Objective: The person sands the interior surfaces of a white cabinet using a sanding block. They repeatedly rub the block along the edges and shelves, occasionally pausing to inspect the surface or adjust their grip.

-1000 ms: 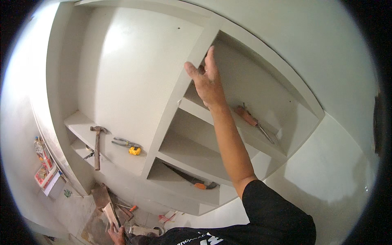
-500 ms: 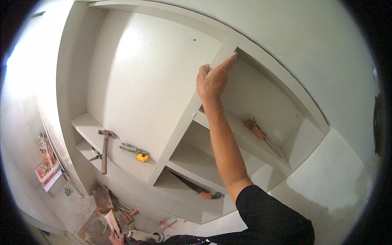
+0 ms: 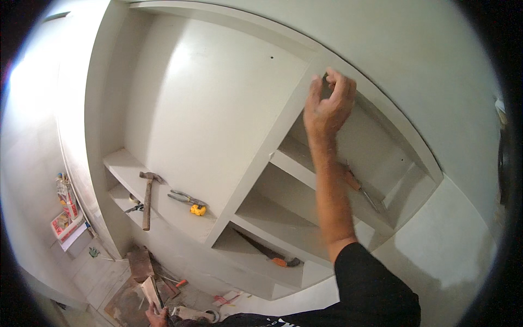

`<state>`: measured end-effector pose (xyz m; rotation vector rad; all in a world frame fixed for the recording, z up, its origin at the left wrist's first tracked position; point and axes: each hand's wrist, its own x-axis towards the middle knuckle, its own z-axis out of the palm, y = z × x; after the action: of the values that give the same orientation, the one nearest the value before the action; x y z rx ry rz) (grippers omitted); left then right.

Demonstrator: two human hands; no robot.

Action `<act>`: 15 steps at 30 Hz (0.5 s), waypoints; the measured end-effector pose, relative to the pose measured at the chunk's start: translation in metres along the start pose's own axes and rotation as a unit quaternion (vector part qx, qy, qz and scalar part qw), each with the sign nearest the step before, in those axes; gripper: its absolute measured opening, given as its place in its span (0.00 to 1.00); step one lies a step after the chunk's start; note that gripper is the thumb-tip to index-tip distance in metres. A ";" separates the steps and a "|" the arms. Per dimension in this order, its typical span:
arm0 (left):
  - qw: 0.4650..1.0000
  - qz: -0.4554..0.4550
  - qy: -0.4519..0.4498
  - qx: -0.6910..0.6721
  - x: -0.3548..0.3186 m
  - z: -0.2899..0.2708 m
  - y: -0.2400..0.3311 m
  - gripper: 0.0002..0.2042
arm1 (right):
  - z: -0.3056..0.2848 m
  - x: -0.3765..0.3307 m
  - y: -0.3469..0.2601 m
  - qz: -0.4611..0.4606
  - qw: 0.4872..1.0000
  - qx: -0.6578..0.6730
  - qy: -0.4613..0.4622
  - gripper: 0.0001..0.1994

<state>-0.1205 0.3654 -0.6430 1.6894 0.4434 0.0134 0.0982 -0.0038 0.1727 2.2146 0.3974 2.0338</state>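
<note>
Right hand point(image 3: 328, 103): grip half curled, fingers bent and bunched near the thumb at the top front corner of the upright divider point(image 3: 272, 147), at about 1 o'clock in the head view. Whether the fingertips pinch something small there cannot be told; a dark spot shows between them.

Change noted: one second ago the same hand lay flat and spread against the divider's edge lower down; half a second ago it had risen with fingers pointing toward the top corner. It now sits higher again and has closed from flat to curled. Judged from this, the work has gone from feeling along the edge to attending to one point at the top joint of the built-in shelf unit point(image 3: 218, 98).

Left hand point(image 3: 156, 315): low at 7 o'clock, only partly in view beside a pale wooden piece point(image 3: 150, 289); its grip cannot be told.

Surroundings: hammer point(image 3: 147, 199) and pliers point(image 3: 185, 197) with a yellow tape measure point(image 3: 198, 210) on the lower left shelf at 8 o'clock; a screwdriver point(image 3: 359, 188) on the right shelf behind the forearm; a saw with orange handle point(image 3: 269, 255) on the lowest right shelf at 6 o'clock.
</note>
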 end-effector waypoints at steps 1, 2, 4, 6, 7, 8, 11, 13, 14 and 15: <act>0.999 0.002 -0.019 0.029 -0.002 -0.007 0.007 0.37 | -0.004 0.013 0.002 -0.031 0.999 -0.027 0.003 0.20; 0.998 0.005 -0.032 0.058 -0.004 -0.014 0.012 0.37 | 0.000 0.026 0.002 -0.075 0.992 -0.099 -0.015 0.18; 0.997 -0.070 0.007 0.041 -0.019 -0.013 0.038 0.37 | 0.006 0.052 0.002 -0.168 0.953 -0.248 -0.051 0.14; 0.995 -0.095 0.014 -0.001 -0.022 -0.017 0.047 0.38 | 0.015 0.069 -0.006 -0.149 0.934 -0.311 -0.098 0.08; 0.996 -0.080 -0.005 -0.031 -0.020 -0.021 0.047 0.38 | 0.018 0.078 -0.001 -0.144 0.928 -0.325 -0.111 0.07; 0.996 -0.067 -0.023 -0.062 -0.023 -0.025 0.047 0.39 | 0.021 0.085 0.003 -0.141 0.922 -0.340 -0.125 0.07; 0.990 -0.103 0.080 -0.048 -0.034 -0.011 0.036 0.40 | 0.032 0.089 0.014 -0.189 0.925 -0.311 -0.108 0.09; 0.992 -0.100 0.072 0.020 -0.044 -0.015 0.049 0.40 | 0.034 0.088 0.003 -0.179 0.930 -0.305 -0.102 0.10; 0.991 -0.099 0.066 0.057 -0.046 -0.021 0.063 0.41 | 0.037 0.087 0.001 -0.172 0.932 -0.303 -0.101 0.10; 0.992 -0.108 0.069 0.019 -0.047 -0.021 0.070 0.41 | 0.040 0.089 0.002 -0.189 0.932 -0.297 -0.089 0.11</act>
<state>-0.1494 0.3648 -0.5610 1.6751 0.7326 -0.0359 0.1445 0.0212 0.2550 1.7613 0.1406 1.4827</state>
